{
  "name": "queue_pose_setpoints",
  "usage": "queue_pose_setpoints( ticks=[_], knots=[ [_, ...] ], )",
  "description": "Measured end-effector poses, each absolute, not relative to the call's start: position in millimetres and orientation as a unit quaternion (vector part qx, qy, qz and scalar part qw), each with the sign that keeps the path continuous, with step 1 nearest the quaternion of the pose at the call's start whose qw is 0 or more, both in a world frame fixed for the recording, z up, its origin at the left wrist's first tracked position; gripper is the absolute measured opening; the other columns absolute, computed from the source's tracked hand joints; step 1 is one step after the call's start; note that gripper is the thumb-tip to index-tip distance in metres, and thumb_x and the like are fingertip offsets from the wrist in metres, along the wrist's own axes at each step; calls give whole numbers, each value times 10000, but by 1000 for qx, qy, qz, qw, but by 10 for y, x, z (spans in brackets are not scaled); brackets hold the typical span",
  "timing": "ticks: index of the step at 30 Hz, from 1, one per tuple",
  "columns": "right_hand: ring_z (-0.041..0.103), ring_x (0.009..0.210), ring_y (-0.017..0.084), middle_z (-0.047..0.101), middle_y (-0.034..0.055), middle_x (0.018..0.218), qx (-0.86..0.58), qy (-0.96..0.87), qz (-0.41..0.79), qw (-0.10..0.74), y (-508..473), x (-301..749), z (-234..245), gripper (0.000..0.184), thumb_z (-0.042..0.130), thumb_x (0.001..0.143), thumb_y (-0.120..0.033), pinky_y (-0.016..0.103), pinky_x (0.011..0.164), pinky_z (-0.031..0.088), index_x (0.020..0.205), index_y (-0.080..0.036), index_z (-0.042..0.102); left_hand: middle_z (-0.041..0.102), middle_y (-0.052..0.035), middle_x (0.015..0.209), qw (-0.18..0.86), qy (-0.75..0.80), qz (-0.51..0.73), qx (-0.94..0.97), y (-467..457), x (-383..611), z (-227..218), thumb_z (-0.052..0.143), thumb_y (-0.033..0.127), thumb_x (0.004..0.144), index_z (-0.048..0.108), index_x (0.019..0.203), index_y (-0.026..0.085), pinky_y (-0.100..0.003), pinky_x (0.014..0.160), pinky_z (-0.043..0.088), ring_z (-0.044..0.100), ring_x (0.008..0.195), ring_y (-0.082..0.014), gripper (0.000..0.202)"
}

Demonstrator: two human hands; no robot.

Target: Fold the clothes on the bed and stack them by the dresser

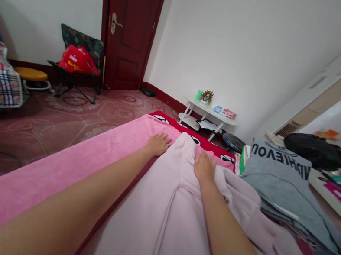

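A pale pink hoodie (149,211) lies spread across the bed, one sleeve trailing to the right. Under it is a bright pink blanket (51,168). At the far left edge of the hoodie, my left hand (158,144) rests on the cloth with its fingers stretched out and spread. My right hand (205,166) lies on the hoodie's upper part, fingers extended over the fabric, with nothing seen gripped. Loose folds bunch up to the right of this hand.
Folded grey clothing (280,177) with dark lettering is stacked at the right. Beyond the bed's end, with its red patterned cloth (183,128), stands a white side table (212,112). A folding chair (81,37) carries a red bag (78,60) near the door (132,24).
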State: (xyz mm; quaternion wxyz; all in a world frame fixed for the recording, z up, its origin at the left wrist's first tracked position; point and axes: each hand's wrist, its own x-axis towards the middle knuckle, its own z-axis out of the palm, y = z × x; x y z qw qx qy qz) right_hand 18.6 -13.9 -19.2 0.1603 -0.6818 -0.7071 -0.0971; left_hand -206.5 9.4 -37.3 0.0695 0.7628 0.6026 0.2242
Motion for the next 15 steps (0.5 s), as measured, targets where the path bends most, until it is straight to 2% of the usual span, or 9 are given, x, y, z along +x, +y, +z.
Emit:
queue_pose_setpoints(
  ticks=[3,5,8,10,12,15],
  knots=[
    [401,1255,284,534,178,1290,-682,-707,-115,151,-370,175,-191,444,353,927,-286,437,1059,209,1320,-96,439,556,-68,1316,85,580,284,759,-178,-2164,-314,264,314,958,579,1217,179,-293,1029,344,487,1220,-181,430],
    [386,1269,282,517,175,1309,-677,-711,-118,149,-551,175,-198,437,370,912,-262,415,1066,216,1311,-102,455,592,-55,1273,101,566,316,755,-343,-2211,-283,227,330,963,587,1211,167,-264,979,394,536,1161,-176,466],
    [339,1310,268,432,173,1392,-663,-720,-121,163,-869,176,-175,453,390,876,-191,400,1083,207,1316,-107,461,647,-8,1192,127,540,334,762,-532,-2246,-253,328,332,925,630,1159,193,-243,919,440,594,1069,-173,406],
    [276,1349,266,349,147,1456,-654,-715,-145,201,-1100,173,-108,458,393,848,-145,425,1092,189,1296,-144,491,698,11,1072,140,532,329,767,-606,-2238,-223,418,272,871,679,1058,211,-245,878,464,627,985,-175,327],
    [208,1379,264,287,97,1496,-656,-682,-190,263,-1306,186,-5,452,380,836,-127,464,1095,164,1256,-200,529,718,-9,985,139,541,325,763,-641,-2188,-165,457,200,819,700,982,199,-277,874,470,634,954,-196,292],
    [255,1354,259,346,71,1464,-685,-606,-222,339,-1482,314,140,451,344,834,-121,467,1085,170,1214,-229,561,686,-74,1070,113,549,331,759,-656,-1997,-51,466,138,785,679,1019,162,-339,951,434,591,1049,-234,317]
  ],
)
